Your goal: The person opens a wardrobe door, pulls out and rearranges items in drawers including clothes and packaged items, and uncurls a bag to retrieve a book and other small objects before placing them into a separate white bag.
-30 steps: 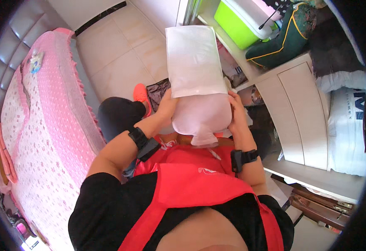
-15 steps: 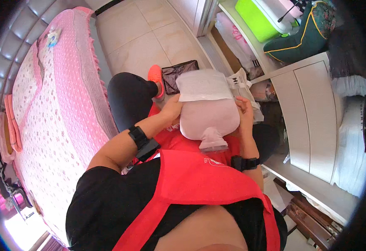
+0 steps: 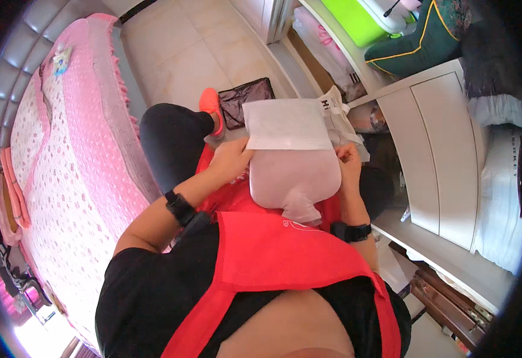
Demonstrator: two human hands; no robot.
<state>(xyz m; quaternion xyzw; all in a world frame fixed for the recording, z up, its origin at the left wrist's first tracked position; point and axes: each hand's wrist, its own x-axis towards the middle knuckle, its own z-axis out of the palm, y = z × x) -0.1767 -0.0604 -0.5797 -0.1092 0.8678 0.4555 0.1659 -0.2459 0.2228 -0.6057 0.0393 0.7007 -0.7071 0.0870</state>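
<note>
A pale pink hot water bottle [image 3: 293, 179] lies over my lap with its neck pointing toward me. A thin white bag [image 3: 287, 125] covers its far half, the bag's near edge running straight across the bottle. My left hand [image 3: 231, 161] is closed at the left end of that edge, fingertips pinching the bag's side. At the right end, my right hand [image 3: 349, 167] has its thumb and fingers pinched together on the bag's edge. The fingertips of both hands are partly hidden.
A pink patterned bed [image 3: 82, 155] is at left. On the floor ahead lies a dark plastic bag [image 3: 243, 102]. Beyond the bottle is a cream bag [image 3: 337, 113]. White drawers [image 3: 437, 149] stand at right, near shelves with a green box [image 3: 356, 21] and a dark green cushion [image 3: 413, 51].
The white bag looks flatter, with squarer far corners. The bottle's neck tilts a little to the right. Both hands still hold the bag's edge, and the whole view has shifted slightly.
</note>
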